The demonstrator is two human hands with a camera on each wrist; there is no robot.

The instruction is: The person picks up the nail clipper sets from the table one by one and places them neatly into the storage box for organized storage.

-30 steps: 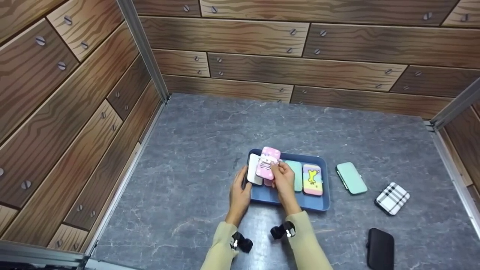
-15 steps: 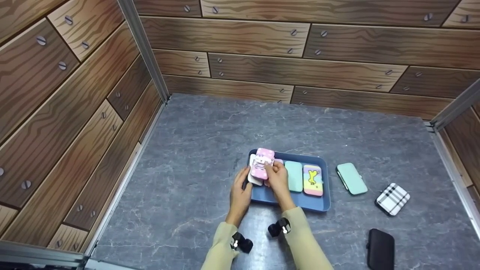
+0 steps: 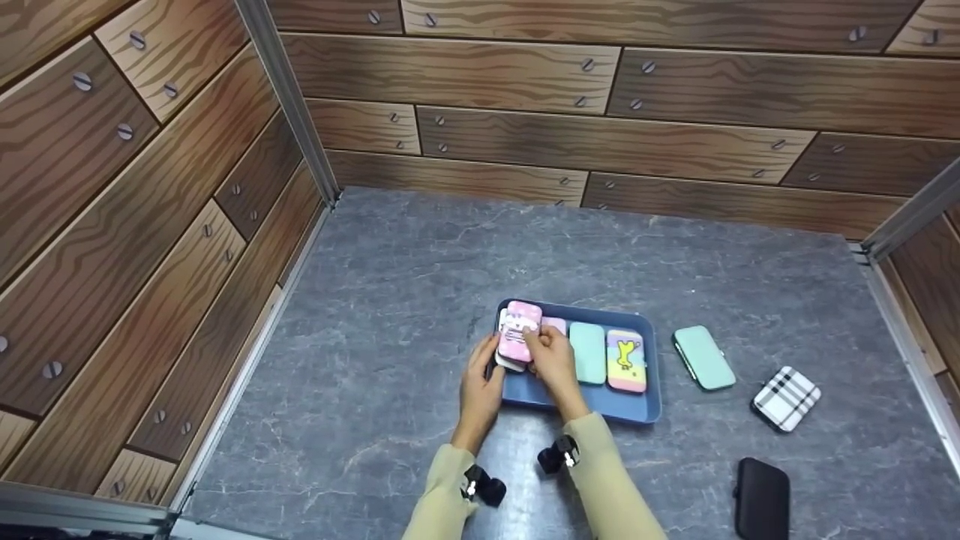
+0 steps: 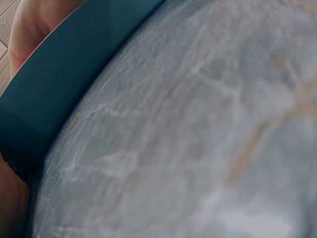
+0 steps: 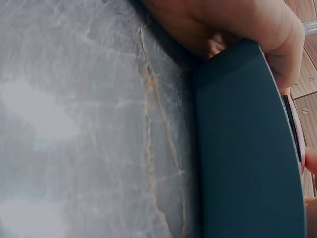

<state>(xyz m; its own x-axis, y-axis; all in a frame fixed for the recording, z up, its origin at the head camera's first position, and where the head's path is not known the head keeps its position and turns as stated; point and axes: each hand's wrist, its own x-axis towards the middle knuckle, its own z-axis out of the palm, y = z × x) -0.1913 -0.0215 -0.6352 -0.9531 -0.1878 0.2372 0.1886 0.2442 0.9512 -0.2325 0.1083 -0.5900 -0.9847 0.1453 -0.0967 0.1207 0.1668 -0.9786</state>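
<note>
Right-hand fingers [image 3: 534, 345] pinch one pink case [image 3: 514, 318]; three cases [image 3: 703, 358] [image 3: 786, 399] [image 3: 763, 499] outside tray [image 3: 615, 407].

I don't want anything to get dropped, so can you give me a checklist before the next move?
1. Right hand holding the top pink case: ok.
2. Left hand gripping the tray at its left side: ok.
3. White case underneath fully uncovered: not ok, the top pink case hides most of it.
4. Top pink case resting steadily on the white case: cannot tell, the contact is hidden.
5. Yellow dog case lying inside the tray: ok.
6. Black case away from both hands: ok.
</note>
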